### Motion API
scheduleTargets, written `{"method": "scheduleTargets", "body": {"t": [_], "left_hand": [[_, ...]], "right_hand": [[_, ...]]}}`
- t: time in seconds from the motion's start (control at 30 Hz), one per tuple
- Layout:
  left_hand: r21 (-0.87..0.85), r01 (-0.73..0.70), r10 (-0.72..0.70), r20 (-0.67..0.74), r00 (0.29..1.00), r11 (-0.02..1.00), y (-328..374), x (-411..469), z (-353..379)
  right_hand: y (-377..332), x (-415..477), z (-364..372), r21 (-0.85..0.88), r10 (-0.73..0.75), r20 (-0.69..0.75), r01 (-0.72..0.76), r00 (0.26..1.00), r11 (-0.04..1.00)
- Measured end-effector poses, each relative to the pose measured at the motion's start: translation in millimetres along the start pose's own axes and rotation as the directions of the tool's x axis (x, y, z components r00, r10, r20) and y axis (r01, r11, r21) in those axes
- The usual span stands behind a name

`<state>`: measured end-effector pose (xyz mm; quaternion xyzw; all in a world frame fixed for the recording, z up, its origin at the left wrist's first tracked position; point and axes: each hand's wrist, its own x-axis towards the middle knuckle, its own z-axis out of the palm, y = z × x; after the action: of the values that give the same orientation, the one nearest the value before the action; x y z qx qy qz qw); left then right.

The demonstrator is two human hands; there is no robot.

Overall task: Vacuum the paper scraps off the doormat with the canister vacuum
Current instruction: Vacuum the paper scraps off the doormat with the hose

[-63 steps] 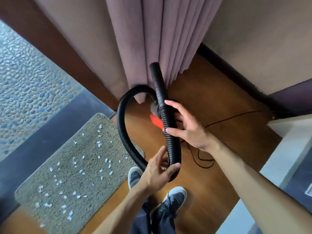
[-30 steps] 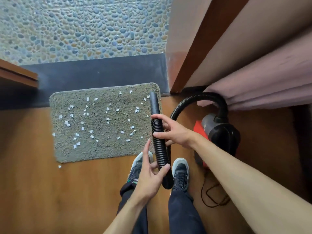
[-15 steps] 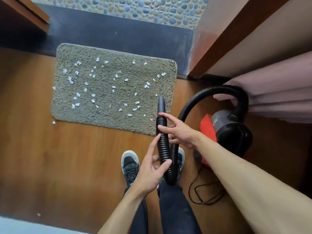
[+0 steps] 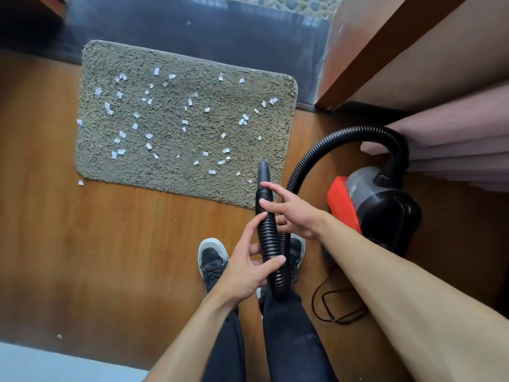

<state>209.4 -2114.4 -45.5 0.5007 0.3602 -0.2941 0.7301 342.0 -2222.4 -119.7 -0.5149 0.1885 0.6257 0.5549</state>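
Note:
A shaggy grey-brown doormat (image 4: 176, 172) lies on the wood floor ahead of me, strewn with several white paper scraps (image 4: 148, 137). One scrap (image 4: 80, 182) lies on the floor off its left near corner. The red, grey and black canister vacuum (image 4: 374, 208) stands on the floor at the right. Its ribbed black hose (image 4: 271, 244) loops up to my hands. My left hand (image 4: 248, 267) grips the hose low down. My right hand (image 4: 292, 213) holds it higher, just behind the smooth nozzle (image 4: 263, 172), which hangs over the mat's near right corner.
A dark threshold strip (image 4: 192, 31) runs behind the mat, with pebble paving beyond. A wooden door frame (image 4: 358, 51) and a pink curtain (image 4: 454, 150) stand at the right. The vacuum's cord (image 4: 334, 307) lies coiled by my right shoe. My left shoe (image 4: 212, 260) is just behind the mat.
My view has turned from the curtain to the doormat and closed in on it. Both hands kept hold of the hose, and the nozzle now points at the mat's near right corner.

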Motion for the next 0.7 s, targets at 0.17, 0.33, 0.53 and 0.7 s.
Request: {"method": "scheduleTargets", "body": {"t": [0.17,0.33,0.53,0.7], "left_hand": [[-0.016,0.043,-0.043,-0.009,0.999,0.999,-2.2,7.3,-5.4],[-0.010,0.065,-0.065,-0.029,0.997,0.998,-1.6,18.4,-0.7],[0.001,0.072,-0.072,-0.027,0.997,0.997,-1.7,29.9,6.6],[0.028,0.081,-0.079,-0.049,0.996,0.996,-3.6,31.9,4.9]], "right_hand": [[2.8,6.5,5.0,-0.038,-0.054,-0.081,0.051,0.995,0.998],[29.6,9.0,5.5,0.022,-0.101,-0.324,0.114,0.941,0.993],[107.0,-15.4,-32.7,0.142,0.117,-0.771,-0.010,0.626,0.990],[138.2,-54.8,-67.5,0.237,0.253,-0.914,-0.089,0.318,0.967]]}}
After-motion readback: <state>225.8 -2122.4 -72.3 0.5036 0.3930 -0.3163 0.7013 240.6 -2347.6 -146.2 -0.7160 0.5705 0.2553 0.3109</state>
